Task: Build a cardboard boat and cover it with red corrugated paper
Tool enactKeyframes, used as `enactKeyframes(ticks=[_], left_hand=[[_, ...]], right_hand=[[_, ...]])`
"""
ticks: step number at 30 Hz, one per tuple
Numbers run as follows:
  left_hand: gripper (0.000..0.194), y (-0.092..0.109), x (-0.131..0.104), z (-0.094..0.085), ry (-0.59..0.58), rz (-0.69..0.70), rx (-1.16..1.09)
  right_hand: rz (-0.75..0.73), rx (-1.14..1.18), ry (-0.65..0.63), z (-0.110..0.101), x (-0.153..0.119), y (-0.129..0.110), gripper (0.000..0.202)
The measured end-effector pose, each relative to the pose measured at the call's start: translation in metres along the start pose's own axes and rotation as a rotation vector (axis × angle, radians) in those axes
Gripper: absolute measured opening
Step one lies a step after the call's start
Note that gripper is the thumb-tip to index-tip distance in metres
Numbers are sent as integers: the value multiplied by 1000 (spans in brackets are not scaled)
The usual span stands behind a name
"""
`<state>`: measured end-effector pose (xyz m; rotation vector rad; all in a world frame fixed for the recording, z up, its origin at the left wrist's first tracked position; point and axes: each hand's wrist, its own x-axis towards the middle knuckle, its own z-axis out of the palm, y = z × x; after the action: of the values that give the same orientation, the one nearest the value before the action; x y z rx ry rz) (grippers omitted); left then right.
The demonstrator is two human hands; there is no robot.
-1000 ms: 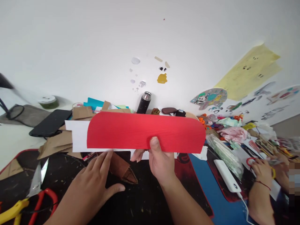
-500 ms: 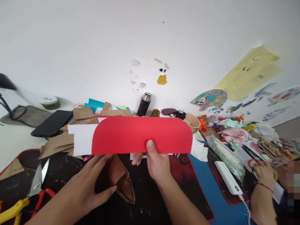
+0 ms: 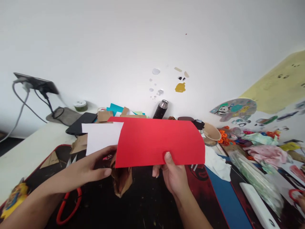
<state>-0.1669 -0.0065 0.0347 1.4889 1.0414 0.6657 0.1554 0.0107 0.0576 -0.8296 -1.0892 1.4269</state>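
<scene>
A red ribbed sheet [image 3: 159,143], likely corrugated paper, stands raised across the middle. My right hand [image 3: 175,178] grips its lower edge, thumb on the front and fingers behind. A white sheet [image 3: 102,135] shows behind its left end; whether the two are joined I cannot tell. My left hand [image 3: 95,165] is at the lower left of the sheets, thumb and forefinger against a folded brown cardboard piece [image 3: 122,183]. That piece bends into a hollow shape, its upper part hidden by the red sheet. The other left fingers are hidden.
Red-handled scissors [image 3: 69,205] lie on the black mat [image 3: 147,203] near my left forearm. Behind stand a black bottle [image 3: 160,109] and a beige bowl [image 3: 212,132]. A white power strip [image 3: 258,205] lies at right; another person's hand [image 3: 302,202] shows at the edge.
The view has swung left. The red sheet now faces me more fully, showing more of its surface. My left hand and the brown cardboard piece have shifted and turned together.
</scene>
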Motion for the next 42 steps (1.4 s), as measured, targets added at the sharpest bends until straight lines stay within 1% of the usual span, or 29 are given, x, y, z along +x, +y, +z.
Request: enactKeyframes(ticks=[4, 8, 13, 18, 26, 29, 34, 37, 42], left_hand=[[89, 2, 5, -4, -51, 20, -9], [85, 7, 11, -4, -71, 8, 6], [82, 16, 18, 0, -113, -23, -94], [81, 23, 24, 0, -157, -47, -153], [81, 27, 27, -4, -156, -79, -154], [82, 24, 28, -6, -160, -88, -134], [82, 19, 29, -8, -155, -70, -147], [82, 21, 28, -7, -160, -70, -125], [80, 26, 27, -5, -138, -61, -98]], right_hand=[[28, -56, -3, -6, 2, 5, 59], [46, -88, 2, -11, 3, 10, 61], [86, -108, -23, -16, 4, 15, 62], [87, -105, -23, -18, 6, 21, 62], [124, -67, -41, -17, 9, 24, 62], [146, -30, -23, -16, 9, 25, 59], [187, 17, -4, -12, 8, 27, 61], [201, 19, 14, -11, 7, 30, 60], [187, -1, -10, -12, 5, 33, 60]])
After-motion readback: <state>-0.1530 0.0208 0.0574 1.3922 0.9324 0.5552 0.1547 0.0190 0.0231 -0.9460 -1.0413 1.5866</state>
